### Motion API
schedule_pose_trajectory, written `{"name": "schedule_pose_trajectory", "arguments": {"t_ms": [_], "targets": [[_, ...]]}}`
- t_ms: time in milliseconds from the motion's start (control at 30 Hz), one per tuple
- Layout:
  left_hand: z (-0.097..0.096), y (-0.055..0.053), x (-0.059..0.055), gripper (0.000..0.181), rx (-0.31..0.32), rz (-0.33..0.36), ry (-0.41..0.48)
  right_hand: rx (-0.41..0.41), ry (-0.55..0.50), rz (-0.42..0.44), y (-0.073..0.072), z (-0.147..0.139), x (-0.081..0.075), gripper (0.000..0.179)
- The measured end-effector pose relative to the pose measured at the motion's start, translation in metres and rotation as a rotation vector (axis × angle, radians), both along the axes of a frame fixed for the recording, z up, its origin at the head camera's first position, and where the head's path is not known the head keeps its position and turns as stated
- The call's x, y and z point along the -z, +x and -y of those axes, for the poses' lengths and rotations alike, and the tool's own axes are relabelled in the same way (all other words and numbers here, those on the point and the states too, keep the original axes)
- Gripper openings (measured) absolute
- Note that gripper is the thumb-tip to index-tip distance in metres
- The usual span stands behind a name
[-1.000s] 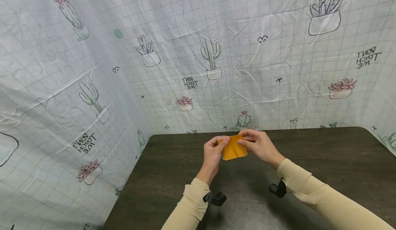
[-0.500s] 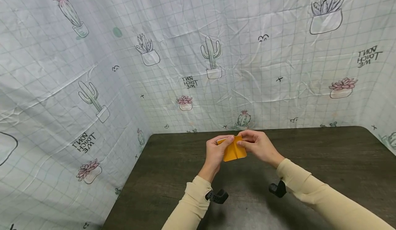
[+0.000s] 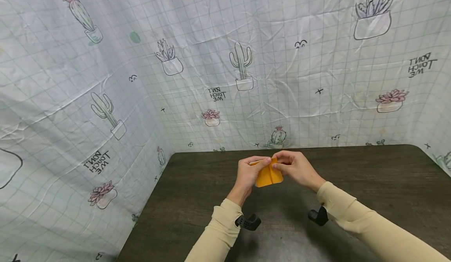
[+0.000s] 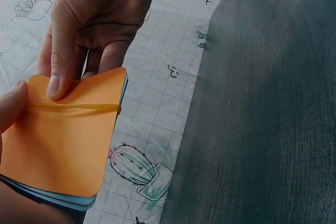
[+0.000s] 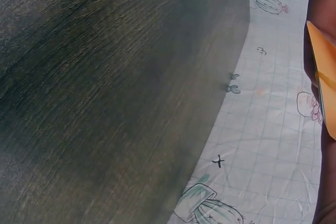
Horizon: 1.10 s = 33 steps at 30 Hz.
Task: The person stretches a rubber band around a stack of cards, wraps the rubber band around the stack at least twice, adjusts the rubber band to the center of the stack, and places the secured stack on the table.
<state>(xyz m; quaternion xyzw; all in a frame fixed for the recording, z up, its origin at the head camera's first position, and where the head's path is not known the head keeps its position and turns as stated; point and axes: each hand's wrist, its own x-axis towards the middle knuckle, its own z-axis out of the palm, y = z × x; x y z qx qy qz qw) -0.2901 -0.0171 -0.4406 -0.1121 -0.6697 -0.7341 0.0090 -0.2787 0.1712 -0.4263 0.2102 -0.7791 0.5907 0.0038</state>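
Both hands hold up a small stack of cards (image 3: 265,179) over the table's far part. Its top card is orange with rounded corners, and bluish layers show beneath in the left wrist view. Across the stack (image 4: 58,150) runs a yellow rubber band (image 4: 84,106). My left hand (image 3: 246,175) grips one side, thumb laid on the orange face by the band. From the other side my right hand (image 3: 296,168) pinches the stack's end, its thumb on the orange face close to the band and its fingers behind. Only a strip of the stack (image 5: 326,93) enters the right wrist view.
The dark wood table (image 3: 197,199) spreads under both arms, with rounded far corners. A white curtain (image 3: 282,78) printed with cacti hangs behind it and along the left side. Each wrist wears a black strap mount (image 3: 248,223).
My left thumb has slid rightward over the orange face toward the right thumb. The rubber band now shows as a clearer line down the stack. Both hands have dipped slightly.
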Motion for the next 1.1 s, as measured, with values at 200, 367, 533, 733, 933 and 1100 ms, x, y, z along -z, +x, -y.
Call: {"name": "schedule_pose_trajectory", "arguments": {"t_ms": [200,367,533,733,933,1100], "targets": [[-0.003,-0.001,0.004,0.024,0.006,0.018,0.007,0.01,0.002,0.013,0.002,-0.002,0.001,0.024],[0.0,0.003,0.013,0.028,0.068,0.031,0.015,0.063,-0.094,0.036,0.002,-0.004,-0.001,0.03],[0.003,0.008,0.029,0.025,0.149,0.08,-0.019,0.111,-0.142,0.004,-0.003,-0.008,-0.007,0.032],[0.003,0.01,0.033,0.028,0.166,0.072,0.014,0.085,-0.142,0.011,-0.003,-0.007,-0.012,0.031],[0.0,0.01,0.031,0.025,0.165,0.069,0.026,0.088,-0.142,-0.008,-0.002,-0.005,-0.009,0.029],[-0.004,0.012,0.033,0.023,0.171,0.079,0.023,0.093,-0.13,-0.036,-0.001,-0.002,-0.006,0.027]]}}
